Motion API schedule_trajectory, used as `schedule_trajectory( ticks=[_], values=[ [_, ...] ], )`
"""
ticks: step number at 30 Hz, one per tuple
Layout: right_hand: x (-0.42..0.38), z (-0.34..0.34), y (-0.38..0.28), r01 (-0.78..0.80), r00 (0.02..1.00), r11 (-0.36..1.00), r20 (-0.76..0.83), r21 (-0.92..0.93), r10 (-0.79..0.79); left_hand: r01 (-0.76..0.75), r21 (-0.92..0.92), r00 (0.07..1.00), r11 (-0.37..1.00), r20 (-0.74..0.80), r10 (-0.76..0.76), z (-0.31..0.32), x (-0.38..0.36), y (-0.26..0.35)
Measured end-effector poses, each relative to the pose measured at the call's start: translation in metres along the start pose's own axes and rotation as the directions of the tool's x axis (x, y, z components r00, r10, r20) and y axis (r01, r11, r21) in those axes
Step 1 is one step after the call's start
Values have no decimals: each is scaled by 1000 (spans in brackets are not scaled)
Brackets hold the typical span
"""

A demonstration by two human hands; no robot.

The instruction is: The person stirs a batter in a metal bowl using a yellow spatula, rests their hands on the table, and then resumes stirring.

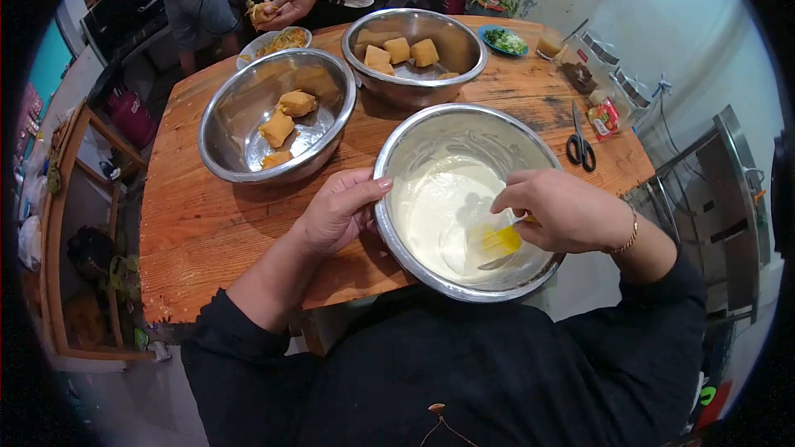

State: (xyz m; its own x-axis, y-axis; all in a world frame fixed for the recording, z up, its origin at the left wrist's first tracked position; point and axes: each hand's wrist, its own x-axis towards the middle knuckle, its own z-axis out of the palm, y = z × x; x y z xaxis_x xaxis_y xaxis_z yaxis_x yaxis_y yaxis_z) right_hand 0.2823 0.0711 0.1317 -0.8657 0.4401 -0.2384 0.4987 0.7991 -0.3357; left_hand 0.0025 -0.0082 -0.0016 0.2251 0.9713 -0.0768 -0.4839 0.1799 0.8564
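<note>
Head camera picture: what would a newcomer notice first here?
First, the near bowl of pale batter at the table's front edge: the left hand rests on its rim, and the right hand dips a yellow tool into it. Behind stand two more steel bowls with golden tofu-like blocks. At the far edge another person's hand holds a stuffed piece, and scissors lie on the right.
</note>
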Motion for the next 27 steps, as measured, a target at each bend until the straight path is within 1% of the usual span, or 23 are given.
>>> schedule_trajectory(
  ticks=[2, 5, 6, 8, 9, 10, 13, 14, 16, 17, 18, 19, 21, 22, 25, 26, 27],
  values=[
    [-3, 0, 0, -31, 999, 1000, -20, -2, 31, -7, 14, 1000, 1000, -12, 8, -7, 2, -5],
    [-14, 4, 3, 36, 988, 999, -150, 4, -35, 4, -17, 999, 1000, -35, -5, 4, -1, 0],
    [-19, 9, 5, 38, 964, 998, -263, 50, -24, 2, 1, 999, 1000, -35, -2, 2, 1, 0],
    [-25, 14, 8, -39, 909, 997, -411, 71, 65, 4, -18, 999, 1000, -50, -4, 6, -1, 1],
    [-29, 16, 10, -80, 870, 993, -481, 88, 113, 6, 6, 998, 1000, -56, -6, 6, -1, 1],
    [-31, 22, 17, -92, 821, 992, -557, 85, 124, 8, 30, 998, 1000, -63, -7, 5, -1, 2],
    [-29, 35, 26, -73, 564, 987, -810, 147, 162, 22, 118, 993, 993, -117, -8, 7, -6, 5],
    [-34, 38, 37, -8, 537, 970, -817, 243, 209, 24, 137, 990, 990, -143, -4, 9, -8, 6],
    [-37, 42, 60, 131, 473, 866, -798, 482, 372, 8, 129, 980, 992, -199, 18, 10, -16, 11],
    [-38, 43, 70, 205, 450, 787, -770, 582, 453, 47, 214, 979, 976, -203, -3, 14, -22, 16],
    [-39, 43, 79, 192, 437, 754, -743, 628, 507, 83, 297, 978, 951, -207, -21, 20, -31, 24],
    [-40, 43, 91, 214, 429, 700, -710, 681, 559, 119, 378, 976, 918, -214, -39, 25, -39, 31],
    [-36, 48, 120, 259, 418, 578, -630, 774, 655, 55, 506, 980, 861, -193, 51, 34, -61, 33],
    [-30, 53, 131, 240, 375, 579, -625, 779, 685, 26, 567, 980, 823, -179, 93, 36, -72, 32],
    [-10, 78, 165, 122, 292, 755, -750, 645, 593, -146, 746, 944, 650, -90, 316, 23, -105, 30],
    [-3, 87, 169, 138, 290, 740, -742, 658, 605, -141, 817, 894, 559, -138, 427, 16, -117, 29],
    [3, 102, 188, 28, 320, 830, -792, 557, 520, -120, 878, 828, 464, -169, 535, 7, -128, 28]
  ],
)
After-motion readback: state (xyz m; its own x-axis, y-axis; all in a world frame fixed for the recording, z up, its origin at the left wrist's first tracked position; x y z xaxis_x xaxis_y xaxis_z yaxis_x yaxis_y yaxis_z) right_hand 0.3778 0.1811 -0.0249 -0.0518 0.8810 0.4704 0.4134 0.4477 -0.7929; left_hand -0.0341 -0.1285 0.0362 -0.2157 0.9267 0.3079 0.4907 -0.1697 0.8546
